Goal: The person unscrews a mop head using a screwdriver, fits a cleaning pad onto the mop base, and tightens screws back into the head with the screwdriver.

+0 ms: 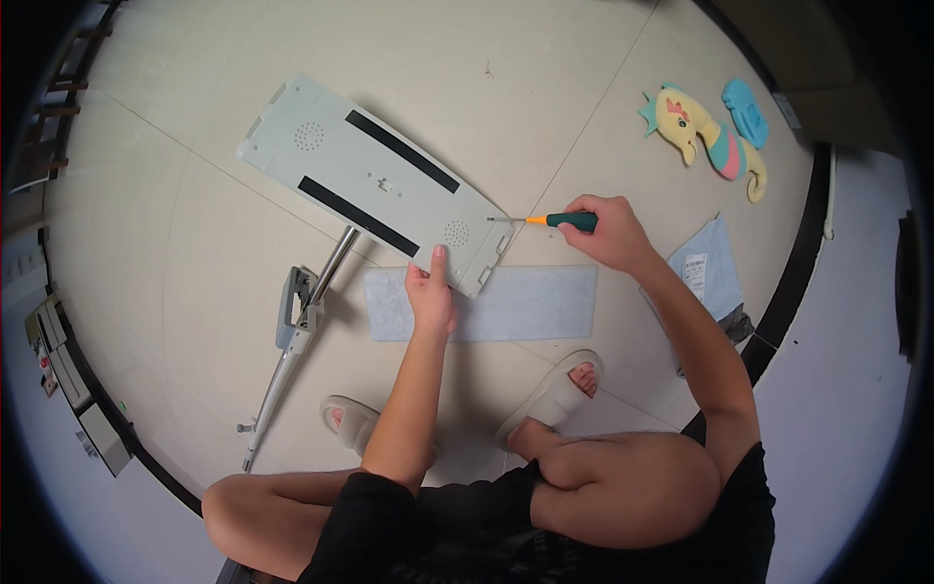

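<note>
A pale grey flat mop head is held tilted with its underside up, showing two black strips, round hole patterns and a small centre fitting. My left hand grips its near edge, thumb on top and the other fingers mostly hidden beneath. My right hand is closed around the dark green handle of a screwdriver. The screwdriver's shaft points left over the mop head's right corner; whether its tip touches the surface I cannot tell. From under the head, a jointed metal mop pole runs toward the lower left.
On the tiled floor just beyond my slippers lies a light blue mop pad. A yellow seahorse plush toy and a blue plastic item lie at far right. Nearer, a pale blue package rests by the dark skirting.
</note>
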Action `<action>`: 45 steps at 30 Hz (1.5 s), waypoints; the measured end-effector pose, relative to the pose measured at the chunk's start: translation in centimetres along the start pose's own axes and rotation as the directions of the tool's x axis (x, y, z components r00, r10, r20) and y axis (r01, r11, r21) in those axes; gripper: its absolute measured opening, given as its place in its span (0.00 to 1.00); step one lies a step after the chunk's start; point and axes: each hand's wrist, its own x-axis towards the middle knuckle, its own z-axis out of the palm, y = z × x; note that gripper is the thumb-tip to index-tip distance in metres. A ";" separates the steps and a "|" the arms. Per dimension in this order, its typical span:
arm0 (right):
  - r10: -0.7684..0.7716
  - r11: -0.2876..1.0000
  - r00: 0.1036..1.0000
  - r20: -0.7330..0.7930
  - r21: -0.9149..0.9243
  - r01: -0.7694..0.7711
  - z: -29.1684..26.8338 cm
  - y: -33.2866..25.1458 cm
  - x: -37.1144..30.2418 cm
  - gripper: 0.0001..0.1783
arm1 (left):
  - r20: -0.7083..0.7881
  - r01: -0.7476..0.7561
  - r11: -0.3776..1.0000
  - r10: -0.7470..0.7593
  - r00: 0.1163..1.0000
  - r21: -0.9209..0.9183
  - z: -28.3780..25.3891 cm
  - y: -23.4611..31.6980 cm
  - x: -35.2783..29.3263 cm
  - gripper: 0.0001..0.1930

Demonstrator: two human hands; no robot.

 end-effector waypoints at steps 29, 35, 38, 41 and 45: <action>0.052 0.704 0.973 0.223 -0.700 0.122 0.7 -6.1 1.5 0.33 | -0.013 -0.065 0.995 0.066 0.998 0.077 -0.3 -0.3 -0.3 0.19; -0.259 0.834 0.966 0.007 -0.502 0.227 1.3 -5.0 0.8 0.31 | -0.004 -0.068 0.995 0.069 0.998 0.069 0.0 -0.3 -0.4 0.18; -0.226 0.827 0.969 0.098 -0.506 0.244 0.9 -5.1 1.0 0.25 | 0.000 -0.079 0.994 0.080 0.997 0.075 0.0 -0.4 -0.3 0.18; -0.499 0.796 0.861 0.098 -0.341 0.500 0.5 -5.4 1.0 0.22 | 0.001 -0.075 0.994 0.075 0.997 0.079 -0.1 -0.4 -0.2 0.18; -0.357 0.874 0.920 0.163 -0.290 0.391 0.6 -5.3 0.5 0.17 | 0.005 -0.080 0.995 0.080 0.997 0.063 -0.1 -0.5 -0.1 0.18</action>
